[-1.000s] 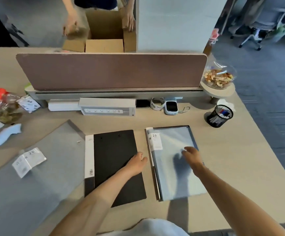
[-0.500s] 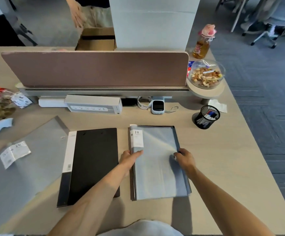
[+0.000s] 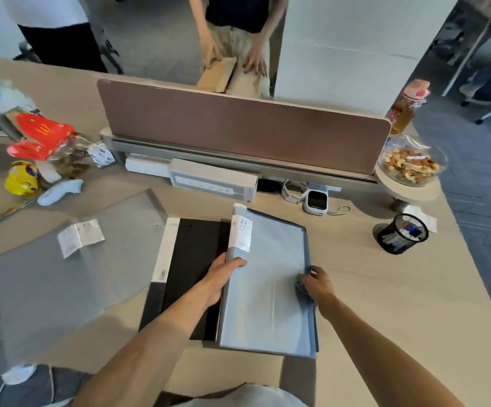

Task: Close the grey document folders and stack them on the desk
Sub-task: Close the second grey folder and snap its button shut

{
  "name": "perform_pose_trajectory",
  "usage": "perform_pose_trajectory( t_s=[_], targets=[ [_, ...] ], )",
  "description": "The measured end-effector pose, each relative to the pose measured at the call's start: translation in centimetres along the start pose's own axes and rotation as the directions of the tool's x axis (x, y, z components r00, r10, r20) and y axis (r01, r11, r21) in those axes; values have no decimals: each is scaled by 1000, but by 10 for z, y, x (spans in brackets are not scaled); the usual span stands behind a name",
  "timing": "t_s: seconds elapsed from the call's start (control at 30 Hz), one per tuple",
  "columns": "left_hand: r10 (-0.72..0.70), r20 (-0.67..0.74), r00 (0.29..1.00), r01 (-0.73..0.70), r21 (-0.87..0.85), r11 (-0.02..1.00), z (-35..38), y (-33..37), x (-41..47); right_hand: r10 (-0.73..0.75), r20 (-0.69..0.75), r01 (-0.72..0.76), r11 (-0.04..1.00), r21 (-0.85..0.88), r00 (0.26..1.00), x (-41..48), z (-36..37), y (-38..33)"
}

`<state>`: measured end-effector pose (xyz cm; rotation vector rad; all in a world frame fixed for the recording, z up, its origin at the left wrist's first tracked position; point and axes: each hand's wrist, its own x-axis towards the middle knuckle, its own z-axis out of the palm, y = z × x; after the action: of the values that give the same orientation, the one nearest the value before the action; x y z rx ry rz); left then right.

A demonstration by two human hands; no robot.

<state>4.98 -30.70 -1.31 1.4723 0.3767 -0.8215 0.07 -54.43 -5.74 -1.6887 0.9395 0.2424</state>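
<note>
Since half a second ago I've lifted the blue-grey folder (image 3: 267, 283) by its spine, and its left edge now overlaps the black folder (image 3: 188, 268). My left hand (image 3: 222, 276) is clamped on the spine, my right hand (image 3: 316, 282) pinches the opposite edge. Left of my grip, past the black one, the open grey folder (image 3: 62, 274) lies flat on the desk (image 3: 385, 289). Beyond my right hand stands a mesh pen cup (image 3: 402, 237).

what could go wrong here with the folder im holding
1. The blue-grey folder is held only at its spine by the left hand and at its right edge by the right hand; its loose inner sleeves could fan out or crease.
2. It overlaps the black folder, so moving it may drag that one askew.
3. A wide swing right could knock the mesh pen cup.
</note>
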Motion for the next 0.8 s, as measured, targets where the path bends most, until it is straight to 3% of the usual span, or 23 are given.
perform_pose_trajectory(
  t_s=[0.2, 0.37, 0.47, 0.63, 0.8],
  targets=[
    [70, -252, 965, -49, 87, 995, -97, -6, -12, 2, 71, 6, 993, -117, 997, -18, 100, -23],
    [120, -304, 945, -40, 257, 966, -156, -12, 1, -14, 34, 21, 977, -211, 999, -29, 158, -33],
    [161, -288, 944, -28, 415, 909, -178, -16, 13, -20, -7, 18, 967, -254, 1000, -31, 171, -36],
    [65, -268, 961, 29, 333, 943, -190, -16, 15, -38, -38, 28, 969, -244, 999, -43, 177, -36],
    [64, -187, 980, -3, 310, 951, -186, -19, 18, -32, 13, 34, 982, -184, 999, -49, 169, -38]
  ],
)
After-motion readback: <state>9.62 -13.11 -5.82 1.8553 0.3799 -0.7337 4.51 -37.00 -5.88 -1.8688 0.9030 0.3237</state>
